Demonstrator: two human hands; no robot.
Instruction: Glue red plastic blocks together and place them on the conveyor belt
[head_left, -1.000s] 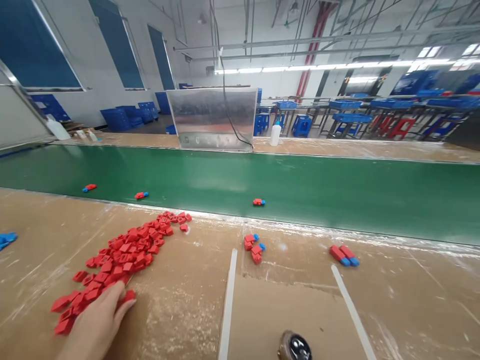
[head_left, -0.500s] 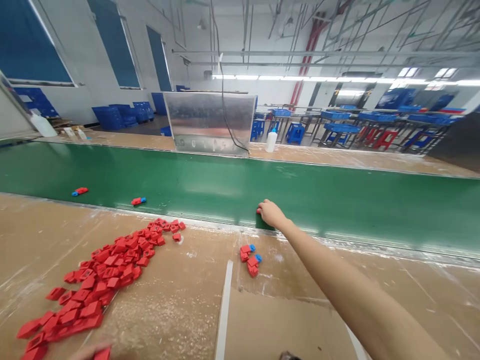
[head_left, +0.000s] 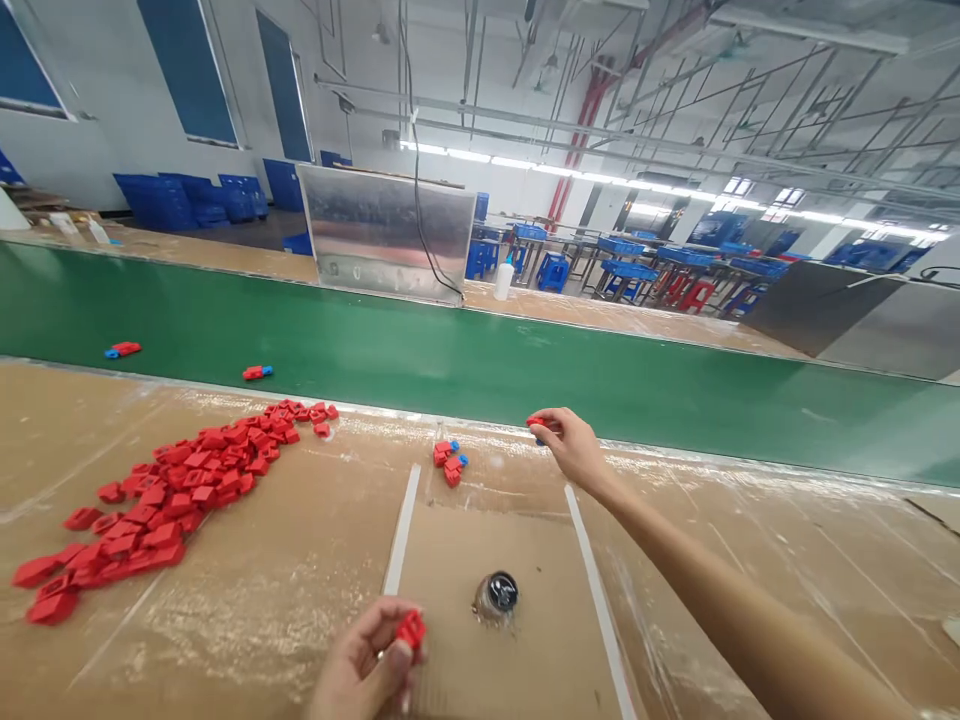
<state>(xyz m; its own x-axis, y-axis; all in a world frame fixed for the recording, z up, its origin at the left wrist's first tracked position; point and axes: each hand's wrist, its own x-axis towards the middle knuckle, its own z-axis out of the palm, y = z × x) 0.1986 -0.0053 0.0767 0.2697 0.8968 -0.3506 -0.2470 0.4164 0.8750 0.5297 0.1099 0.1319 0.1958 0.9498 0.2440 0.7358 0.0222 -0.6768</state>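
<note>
Nearby, the left hand (head_left: 360, 660) pinches a matte red plastic block (head_left: 410, 630) between curled fingers; the extended right hand (head_left: 570, 445) grips a small red-and-blue piece (head_left: 537, 428) at the edge of the paper-covered desk (head_left: 262, 640), beside a smooth green conveyor belt (head_left: 480, 375). A loose heap of angular red blocks (head_left: 172, 500) lies leftward.

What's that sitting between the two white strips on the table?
In the head view, a small round object with a dark top sits on the brown card between the white strips.
</note>
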